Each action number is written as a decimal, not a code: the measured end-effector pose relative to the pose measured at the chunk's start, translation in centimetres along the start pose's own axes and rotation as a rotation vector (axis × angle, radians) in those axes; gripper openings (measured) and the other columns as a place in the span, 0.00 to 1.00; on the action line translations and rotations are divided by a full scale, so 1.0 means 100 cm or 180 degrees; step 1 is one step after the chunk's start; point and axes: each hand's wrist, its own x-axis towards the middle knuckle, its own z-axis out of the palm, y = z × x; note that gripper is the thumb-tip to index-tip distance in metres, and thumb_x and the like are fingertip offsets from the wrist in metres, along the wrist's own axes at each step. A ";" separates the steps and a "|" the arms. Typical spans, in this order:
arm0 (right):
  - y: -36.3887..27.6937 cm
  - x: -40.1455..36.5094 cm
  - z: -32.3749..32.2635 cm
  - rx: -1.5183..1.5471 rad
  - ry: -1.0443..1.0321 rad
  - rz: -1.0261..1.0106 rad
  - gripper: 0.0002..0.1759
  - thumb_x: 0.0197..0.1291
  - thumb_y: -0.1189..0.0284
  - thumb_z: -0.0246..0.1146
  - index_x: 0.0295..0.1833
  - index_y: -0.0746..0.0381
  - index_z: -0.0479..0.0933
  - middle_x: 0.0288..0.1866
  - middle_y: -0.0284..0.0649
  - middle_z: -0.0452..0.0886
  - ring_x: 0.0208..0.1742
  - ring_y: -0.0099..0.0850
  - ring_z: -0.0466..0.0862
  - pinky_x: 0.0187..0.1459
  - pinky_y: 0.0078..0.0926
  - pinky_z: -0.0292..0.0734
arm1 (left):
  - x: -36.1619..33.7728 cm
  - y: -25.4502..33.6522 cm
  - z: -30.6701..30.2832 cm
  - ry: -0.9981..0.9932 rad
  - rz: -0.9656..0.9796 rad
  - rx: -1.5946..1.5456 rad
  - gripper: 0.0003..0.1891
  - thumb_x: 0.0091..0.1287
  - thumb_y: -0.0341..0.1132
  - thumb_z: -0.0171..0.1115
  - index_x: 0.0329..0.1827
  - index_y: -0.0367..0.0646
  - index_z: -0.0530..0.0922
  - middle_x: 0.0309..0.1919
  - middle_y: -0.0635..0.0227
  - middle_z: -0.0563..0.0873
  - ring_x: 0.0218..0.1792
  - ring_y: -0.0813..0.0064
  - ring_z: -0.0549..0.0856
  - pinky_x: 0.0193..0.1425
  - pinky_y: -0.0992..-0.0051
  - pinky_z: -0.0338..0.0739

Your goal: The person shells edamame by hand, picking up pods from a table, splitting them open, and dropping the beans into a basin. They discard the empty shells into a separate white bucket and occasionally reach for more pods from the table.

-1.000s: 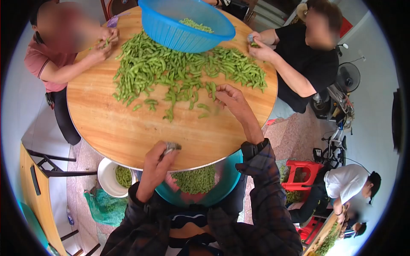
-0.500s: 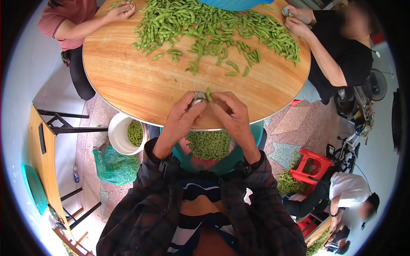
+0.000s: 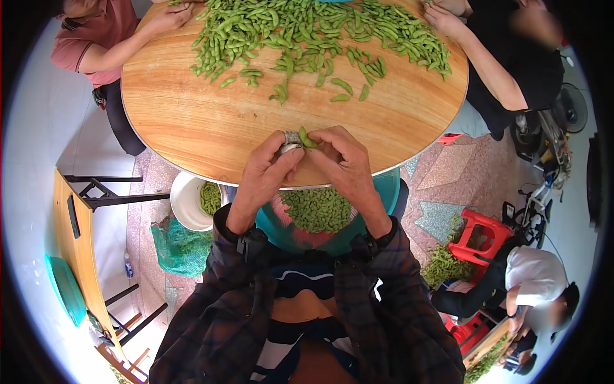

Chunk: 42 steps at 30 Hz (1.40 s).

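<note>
Head view: pod (image 3: 306, 137) pinched between fingers (image 3: 320, 148) of left hand (image 3: 263, 171) and right hand (image 3: 347, 165).

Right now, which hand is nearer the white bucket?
Left. The left hand, pinching a metal tool, is just up-right of the white bucket; the right hand, holding a bean pod, sits farther right.

Fingers of the left hand (image 3: 265, 173) and right hand (image 3: 342, 163) covered most of a pod (image 3: 306, 137), leaving only its tip in sight. A metal piece (image 3: 291, 140) at the left thumb was too small to identify. The top edge cut off the pile (image 3: 300, 29) and two co-workers (image 3: 511, 64). The table (image 3: 211, 134) hid part of the basin (image 3: 389, 192) and the bucket (image 3: 182, 200).
</note>
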 end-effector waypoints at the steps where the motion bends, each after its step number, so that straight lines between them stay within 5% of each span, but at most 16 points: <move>1: 0.001 -0.001 0.000 0.0002 0.0011 0.0012 0.14 0.63 0.79 0.70 0.55 0.67 0.83 0.46 0.41 0.84 0.41 0.28 0.85 0.39 0.23 0.80 | -0.001 0.000 0.001 0.0007 -0.0035 0.0010 0.07 0.78 0.32 0.61 0.41 0.41 0.76 0.26 0.77 0.77 0.27 0.88 0.74 0.30 0.83 0.69; 4: 0.004 -0.001 0.003 -0.0030 0.0056 -0.0064 0.14 0.63 0.79 0.70 0.55 0.67 0.83 0.46 0.41 0.84 0.42 0.28 0.85 0.40 0.23 0.80 | 0.000 -0.002 0.000 0.0014 -0.0026 0.0061 0.06 0.77 0.32 0.61 0.41 0.41 0.76 0.26 0.77 0.77 0.27 0.88 0.74 0.30 0.83 0.69; 7: 0.008 -0.002 0.005 0.0006 0.0156 -0.0223 0.15 0.61 0.82 0.71 0.54 0.67 0.84 0.45 0.35 0.83 0.35 0.18 0.77 0.35 0.17 0.71 | 0.001 -0.006 -0.002 0.0008 0.0020 0.0110 0.06 0.77 0.32 0.62 0.41 0.41 0.76 0.26 0.77 0.77 0.27 0.88 0.74 0.29 0.83 0.69; 9: 0.004 -0.002 0.002 -0.0148 0.0034 -0.0184 0.15 0.62 0.80 0.70 0.56 0.66 0.83 0.45 0.41 0.84 0.41 0.29 0.86 0.39 0.24 0.81 | -0.001 -0.002 0.000 0.0039 -0.0024 0.0162 0.06 0.77 0.32 0.62 0.41 0.41 0.76 0.26 0.78 0.77 0.27 0.89 0.74 0.29 0.83 0.69; 19: 0.004 -0.003 0.003 -0.0086 0.0076 -0.0165 0.16 0.61 0.80 0.71 0.55 0.67 0.83 0.45 0.41 0.84 0.41 0.29 0.86 0.39 0.25 0.81 | -0.003 0.000 0.000 0.0013 -0.0089 0.0135 0.06 0.77 0.31 0.62 0.40 0.41 0.76 0.26 0.78 0.77 0.26 0.89 0.75 0.29 0.83 0.70; 22: 0.008 -0.004 0.004 -0.0034 0.0159 -0.0304 0.16 0.61 0.82 0.71 0.55 0.67 0.84 0.46 0.36 0.84 0.36 0.19 0.79 0.35 0.17 0.72 | -0.003 -0.001 -0.001 0.0006 -0.0070 0.0131 0.07 0.77 0.31 0.62 0.39 0.41 0.76 0.26 0.78 0.78 0.26 0.89 0.75 0.28 0.83 0.70; 42: 0.004 -0.008 0.003 0.0009 0.0059 -0.0080 0.15 0.62 0.80 0.70 0.55 0.69 0.82 0.46 0.43 0.85 0.46 0.32 0.86 0.45 0.26 0.80 | -0.004 0.002 0.002 0.0015 -0.0146 0.0118 0.06 0.78 0.32 0.60 0.42 0.40 0.77 0.26 0.76 0.80 0.24 0.87 0.77 0.28 0.83 0.71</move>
